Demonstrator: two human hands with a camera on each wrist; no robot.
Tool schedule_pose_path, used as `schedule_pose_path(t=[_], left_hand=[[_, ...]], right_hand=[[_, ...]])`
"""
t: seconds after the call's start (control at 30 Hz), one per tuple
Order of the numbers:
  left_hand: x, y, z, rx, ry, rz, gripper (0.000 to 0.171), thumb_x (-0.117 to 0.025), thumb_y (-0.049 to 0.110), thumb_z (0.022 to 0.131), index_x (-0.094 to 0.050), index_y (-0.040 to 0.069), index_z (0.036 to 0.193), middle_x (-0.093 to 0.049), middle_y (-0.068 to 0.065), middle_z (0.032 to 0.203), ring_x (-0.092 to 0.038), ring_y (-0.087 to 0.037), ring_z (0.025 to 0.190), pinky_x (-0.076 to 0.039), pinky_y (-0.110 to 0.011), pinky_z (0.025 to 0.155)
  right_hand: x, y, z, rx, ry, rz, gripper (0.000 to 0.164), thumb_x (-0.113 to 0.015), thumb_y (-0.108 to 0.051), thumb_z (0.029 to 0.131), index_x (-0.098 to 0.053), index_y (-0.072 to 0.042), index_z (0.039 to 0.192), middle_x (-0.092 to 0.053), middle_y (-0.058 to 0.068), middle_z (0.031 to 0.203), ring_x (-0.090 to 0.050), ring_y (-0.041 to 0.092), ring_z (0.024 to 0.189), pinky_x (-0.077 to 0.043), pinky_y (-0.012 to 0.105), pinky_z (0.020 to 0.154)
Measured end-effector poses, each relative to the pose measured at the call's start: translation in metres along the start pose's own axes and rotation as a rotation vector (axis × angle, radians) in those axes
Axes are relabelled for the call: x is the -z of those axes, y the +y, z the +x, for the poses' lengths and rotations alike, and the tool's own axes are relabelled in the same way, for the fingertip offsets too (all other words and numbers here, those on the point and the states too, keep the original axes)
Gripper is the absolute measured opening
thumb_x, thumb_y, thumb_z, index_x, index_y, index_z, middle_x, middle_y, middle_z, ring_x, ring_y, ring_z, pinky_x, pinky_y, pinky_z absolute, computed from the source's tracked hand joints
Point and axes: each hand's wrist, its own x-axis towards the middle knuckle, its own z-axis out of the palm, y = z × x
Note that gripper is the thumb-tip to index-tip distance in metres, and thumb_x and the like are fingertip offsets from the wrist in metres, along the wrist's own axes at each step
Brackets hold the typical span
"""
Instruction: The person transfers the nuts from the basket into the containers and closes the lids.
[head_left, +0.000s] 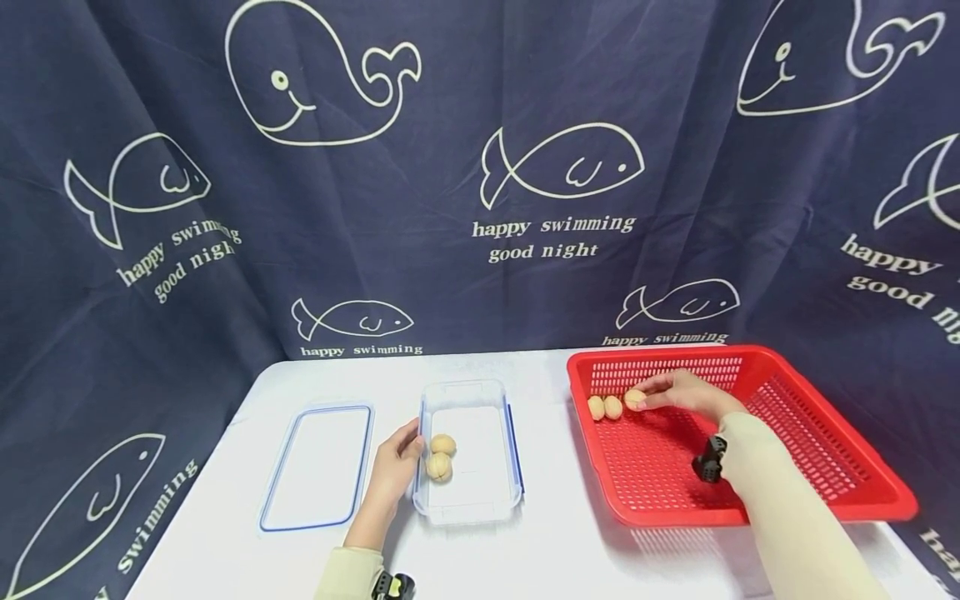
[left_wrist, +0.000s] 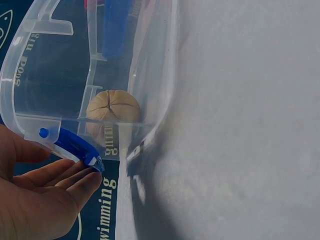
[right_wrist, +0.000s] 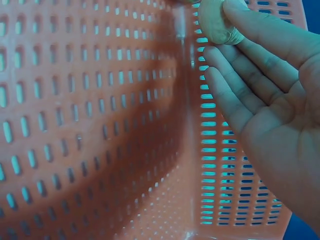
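At the left, the lid (head_left: pixel 318 467) lies flat on the desk (head_left: pixel 540 467), well apart from the box; next comes the left hand (head_left: pixel 395 462), just outside the box's left wall, its fingers nearly straight against the blue latch (left_wrist: pixel 80 150), thumb beside them, no walnut in hold; whether they press on the latch, I cannot tell. The box (head_left: pixel 476 442) stands with its long side running away from the person; inside, two walnuts touch, a far walnut (head_left: pixel 443 444) and a near walnut (head_left: pixel 439 467), both close to the left wall, so the left hand is the nearer one, with that wall between.

Bare desk separates the box from the basket (head_left: pixel 652 475); in its far left corner sit a left walnut (head_left: pixel 596 407) and a right walnut (head_left: pixel 612 407), side by side. Just right of them is the held walnut (head_left: pixel 634 400), pinched at the tips of the right hand (head_left: pixel 690 392) by thumb and forefinger, the other fingers loosely straight; it lies leftward of the palm, on the box side, with the basket's left wall between it and the box; it looks nearly round from above, its long axis hard to tell.
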Motion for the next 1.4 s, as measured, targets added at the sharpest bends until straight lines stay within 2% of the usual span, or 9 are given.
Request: schedule_pose_path(t=[0.2,0.47,0.8,1.1,1.4], left_hand=[[0.000,-0.003,-0.001,0.006,-0.004,-0.005,0.040,-0.049,0.007,0.099,-0.047,-0.005,0.137,-0.053,-0.026,0.133,-0.050,-0.039,0.125,-0.042,-0.045,0.106],[0.000,-0.003,-0.002,0.009,-0.003,-0.003,0.040,-0.049,0.008,0.099,-0.047,-0.005,0.137,-0.053,-0.026,0.133,-0.050,-0.038,0.125,-0.042,-0.044,0.106],[0.000,-0.004,-0.002,0.003,0.000,0.005,0.040,-0.050,0.008,0.099,-0.047,-0.005,0.137,-0.053,-0.026,0.133,-0.050,-0.039,0.125,-0.042,-0.045,0.106],[-0.001,-0.001,-0.001,0.001,0.000,0.007,0.040,-0.049,0.008,0.099,-0.047,-0.006,0.137,-0.052,-0.027,0.133,-0.050,-0.039,0.125,-0.042,-0.045,0.105],[-0.001,0.000,0.000,-0.003,0.008,-0.002,0.040,-0.049,0.005,0.098,-0.047,-0.006,0.136,-0.053,-0.027,0.132,-0.050,-0.039,0.125,-0.042,-0.044,0.106]], right_hand=[[0.003,-0.005,0.000,0.022,0.013,-0.003,0.049,-0.073,-0.027,0.085,-0.063,0.001,0.124,-0.069,0.010,0.109,-0.060,0.020,0.098,-0.050,0.034,0.087],[0.009,-0.017,0.001,0.046,0.068,-0.058,0.048,-0.074,-0.029,0.084,-0.065,-0.002,0.123,-0.070,0.008,0.109,-0.058,0.019,0.100,-0.047,0.041,0.093],[0.014,-0.034,-0.006,0.084,0.143,0.000,0.048,-0.071,-0.030,0.087,-0.063,-0.002,0.125,-0.070,0.010,0.112,-0.058,0.022,0.106,-0.046,0.036,0.092],[0.016,-0.050,-0.009,0.119,0.206,0.013,0.053,-0.072,-0.033,0.087,-0.060,-0.004,0.129,-0.065,0.013,0.121,-0.057,0.011,0.107,-0.045,0.031,0.094],[0.004,-0.075,-0.008,0.165,0.254,0.150,0.051,-0.073,-0.029,0.087,-0.060,-0.001,0.128,-0.065,0.017,0.121,-0.059,-0.003,0.097,-0.045,0.012,0.086]])
